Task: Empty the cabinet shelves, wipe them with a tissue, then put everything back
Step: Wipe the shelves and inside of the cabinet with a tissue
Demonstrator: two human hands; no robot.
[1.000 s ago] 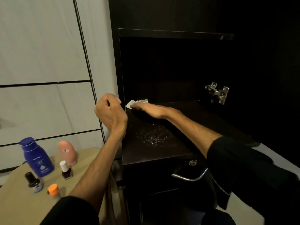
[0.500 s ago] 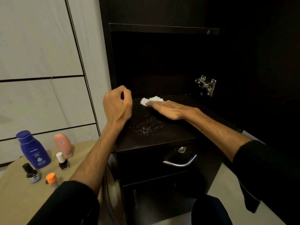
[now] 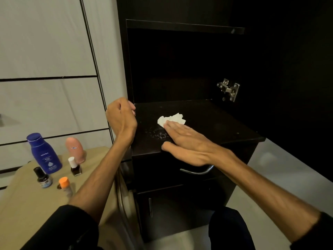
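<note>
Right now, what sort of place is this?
Likely a bedroom or dressing corner at home: a dark wooden cabinet with an open shelf, and a Nivea lotion bottle and nail polish bottle on a side table.

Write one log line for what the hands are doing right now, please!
step: wiping shelf | right hand: flat, pressing tissue | left hand: curled at shelf edge | bottles: out on table
</note>
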